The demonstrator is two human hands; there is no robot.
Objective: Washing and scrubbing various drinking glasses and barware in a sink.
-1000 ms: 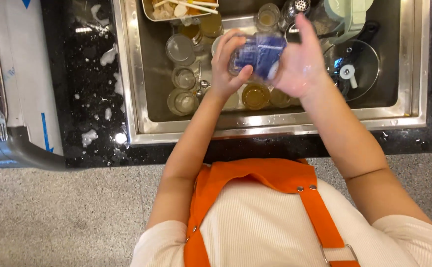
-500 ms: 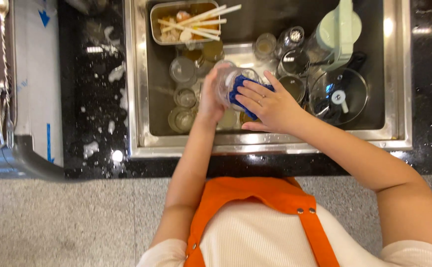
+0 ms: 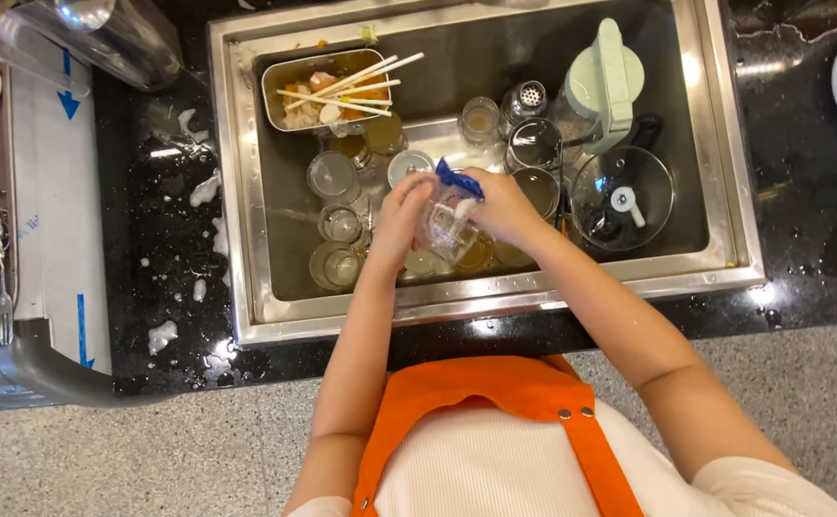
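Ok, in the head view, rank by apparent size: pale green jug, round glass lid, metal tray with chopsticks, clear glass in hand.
Largest to smallest:
1. Metal tray, pale green jug and glass lid: too alike to rank
2. Clear glass

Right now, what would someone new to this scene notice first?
First, the two hands meeting over the middle of the steel sink: the left hand holds a clear glass while the right hand presses a blue sponge into it. Next, the clutter below: a metal tray of food scraps and chopsticks at the sink's upper left, and a pale green pitcher at upper right.
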